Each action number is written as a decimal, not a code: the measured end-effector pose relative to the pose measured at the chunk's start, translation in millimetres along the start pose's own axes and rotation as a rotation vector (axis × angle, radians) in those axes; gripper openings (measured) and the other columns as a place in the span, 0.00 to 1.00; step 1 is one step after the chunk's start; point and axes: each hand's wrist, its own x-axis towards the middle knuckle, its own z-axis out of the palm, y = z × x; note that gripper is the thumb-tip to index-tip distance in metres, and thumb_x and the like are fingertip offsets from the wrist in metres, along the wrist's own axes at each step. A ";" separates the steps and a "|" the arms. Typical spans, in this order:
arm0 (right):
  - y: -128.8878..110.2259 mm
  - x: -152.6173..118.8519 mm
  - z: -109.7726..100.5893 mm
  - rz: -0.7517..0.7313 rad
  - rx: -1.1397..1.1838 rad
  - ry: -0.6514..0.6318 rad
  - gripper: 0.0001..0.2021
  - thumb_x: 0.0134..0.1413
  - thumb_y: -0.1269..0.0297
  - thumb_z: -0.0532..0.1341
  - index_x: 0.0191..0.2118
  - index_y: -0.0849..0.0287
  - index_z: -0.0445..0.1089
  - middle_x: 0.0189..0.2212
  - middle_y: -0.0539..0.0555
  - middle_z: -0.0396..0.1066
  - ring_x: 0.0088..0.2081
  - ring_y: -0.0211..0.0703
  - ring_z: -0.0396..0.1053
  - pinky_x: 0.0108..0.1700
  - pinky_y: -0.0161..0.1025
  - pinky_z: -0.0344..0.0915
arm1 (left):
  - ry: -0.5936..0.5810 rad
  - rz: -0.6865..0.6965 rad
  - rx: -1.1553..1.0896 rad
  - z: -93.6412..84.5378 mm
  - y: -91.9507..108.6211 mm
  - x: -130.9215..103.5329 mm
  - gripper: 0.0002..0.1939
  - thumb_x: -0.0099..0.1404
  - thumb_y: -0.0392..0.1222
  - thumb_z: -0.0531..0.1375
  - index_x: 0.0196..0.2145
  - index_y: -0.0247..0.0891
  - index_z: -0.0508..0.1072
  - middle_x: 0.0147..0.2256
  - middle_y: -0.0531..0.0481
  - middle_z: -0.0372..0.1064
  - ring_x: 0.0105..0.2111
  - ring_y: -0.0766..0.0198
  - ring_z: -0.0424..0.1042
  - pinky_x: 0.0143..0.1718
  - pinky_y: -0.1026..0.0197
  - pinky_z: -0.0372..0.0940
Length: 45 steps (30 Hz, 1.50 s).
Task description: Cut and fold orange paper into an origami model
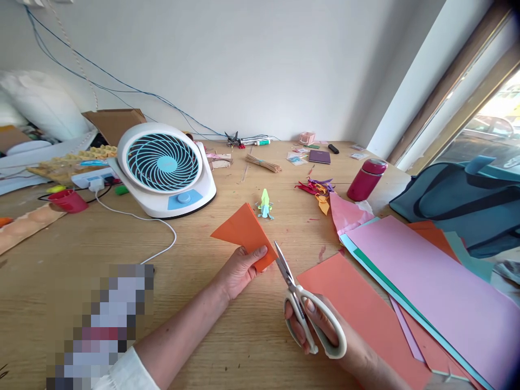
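Observation:
My left hand (245,271) pinches a folded piece of orange paper (244,230) above the table, thumb on top and fingers beneath. In my right hand (319,319) is a pair of scissors (299,295) with cream handles, my fingers through the loops. The blades point up and left, their tips at the paper's right edge; whether they touch it I cannot tell. Just beyond the paper stands a small green and blue folded paper figure (265,206). A sheet of salmon-orange paper (357,303) lies under and beside my right hand.
At the right lies a stack of coloured sheets (430,271), with a blue bag (447,200) behind it. A magenta bottle (366,180) stands near folded paper scraps (317,189). A white fan (166,168) with a cable (174,238) sits left. A blurred-out object (105,325) lies at front left.

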 end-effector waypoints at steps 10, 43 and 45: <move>-2.2 -0.2 3.4 -0.006 -0.042 0.007 0.26 0.62 0.38 0.54 0.39 0.61 0.66 0.22 0.48 0.63 0.20 0.32 0.59 0.24 0.33 0.57 | -0.028 0.023 0.028 -0.9 1.1 0.3 0.13 0.50 0.39 0.75 0.31 0.34 0.79 0.31 0.48 0.76 0.30 0.66 0.72 0.26 0.66 0.60; -3.8 0.7 4.8 0.006 -0.062 0.042 0.27 0.60 0.37 0.55 0.37 0.62 0.66 0.20 0.47 0.61 0.18 0.31 0.57 0.22 0.31 0.54 | -0.040 0.032 -0.099 -4.8 -4.3 1.1 0.07 0.56 0.37 0.72 0.33 0.36 0.79 0.35 0.49 0.79 0.35 0.64 0.77 0.28 0.67 0.66; -2.8 0.9 4.4 0.006 -0.059 0.047 0.27 0.60 0.37 0.55 0.36 0.62 0.66 0.20 0.46 0.61 0.17 0.30 0.57 0.21 0.31 0.53 | -0.035 0.032 -0.099 -4.8 -4.4 1.3 0.07 0.56 0.36 0.72 0.33 0.36 0.79 0.35 0.48 0.79 0.35 0.64 0.77 0.28 0.67 0.66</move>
